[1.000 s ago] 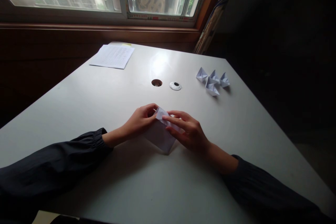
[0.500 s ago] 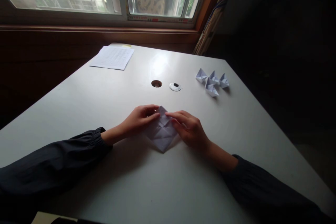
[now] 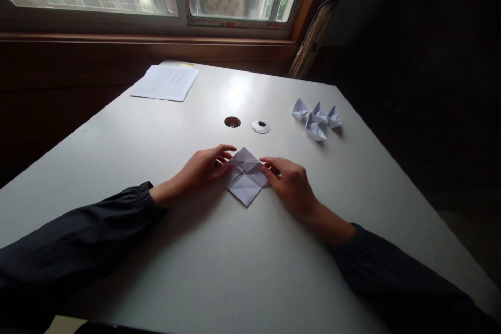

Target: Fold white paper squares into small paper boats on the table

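A folded white paper [image 3: 246, 180], shaped like a diamond with crease lines and small flaps meeting near its middle, lies between my hands just above or on the white table. My left hand [image 3: 203, 168] has its thumb and fingers at the paper's left corner, the index finger raised a little off the upper edge. On the other side, my right hand [image 3: 291, 182] pinches the right corner between thumb and fingers. The fingertips beneath the paper are hidden.
Several small folded paper boats [image 3: 316, 128] stand at the back right of the white table [image 3: 250, 266]. A round hole [image 3: 232, 122] and its loose cover [image 3: 260, 126] are beyond my hands. Printed sheets [image 3: 166, 83] lie at the far left, below the window.
The paper now lies flatter, with its whole diamond face showing. My fingers have moved from its upper part out to the side corners.
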Tool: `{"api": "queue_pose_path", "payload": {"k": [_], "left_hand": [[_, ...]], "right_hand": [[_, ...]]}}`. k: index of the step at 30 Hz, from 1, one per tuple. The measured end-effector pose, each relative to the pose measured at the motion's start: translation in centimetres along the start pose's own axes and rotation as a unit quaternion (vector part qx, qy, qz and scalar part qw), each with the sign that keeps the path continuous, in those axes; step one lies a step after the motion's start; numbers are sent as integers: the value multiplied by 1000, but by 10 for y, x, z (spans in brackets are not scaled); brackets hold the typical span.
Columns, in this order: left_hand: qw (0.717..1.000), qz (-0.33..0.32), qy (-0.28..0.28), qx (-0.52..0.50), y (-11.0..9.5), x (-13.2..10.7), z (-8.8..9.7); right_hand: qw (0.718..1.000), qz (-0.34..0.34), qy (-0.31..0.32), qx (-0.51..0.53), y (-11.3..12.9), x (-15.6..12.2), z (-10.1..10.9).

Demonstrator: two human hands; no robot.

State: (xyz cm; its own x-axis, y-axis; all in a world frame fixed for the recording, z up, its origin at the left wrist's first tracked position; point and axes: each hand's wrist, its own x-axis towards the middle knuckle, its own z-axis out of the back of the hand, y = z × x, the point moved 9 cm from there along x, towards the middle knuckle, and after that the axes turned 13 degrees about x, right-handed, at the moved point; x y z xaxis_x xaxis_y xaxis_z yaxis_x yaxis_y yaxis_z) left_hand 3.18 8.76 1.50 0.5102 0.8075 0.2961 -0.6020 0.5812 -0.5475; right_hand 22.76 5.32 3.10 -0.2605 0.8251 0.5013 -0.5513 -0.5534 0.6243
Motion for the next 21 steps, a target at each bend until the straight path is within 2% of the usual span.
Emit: {"api": "queue_pose_path", "payload": {"k": [4,7,11,16,21], "left_hand": [[989,-39,1,146,-8,-1,0],[978,-45,-2,204,-9,-2,2],[980,-38,3,197,-4,-4,3],[981,-25,-37,187,1,-4,11],[979,-88,-20,185,-11,-6,13]], "right_hand": [[998,5,22,-60,-3,1,-5],[996,7,37,-86,-4,0,-7],[995,9,45,-85,-3,-1,-7],[998,11,49,-47,-1,-2,-7],[999,12,45,-25,0,-8,-2]]}}
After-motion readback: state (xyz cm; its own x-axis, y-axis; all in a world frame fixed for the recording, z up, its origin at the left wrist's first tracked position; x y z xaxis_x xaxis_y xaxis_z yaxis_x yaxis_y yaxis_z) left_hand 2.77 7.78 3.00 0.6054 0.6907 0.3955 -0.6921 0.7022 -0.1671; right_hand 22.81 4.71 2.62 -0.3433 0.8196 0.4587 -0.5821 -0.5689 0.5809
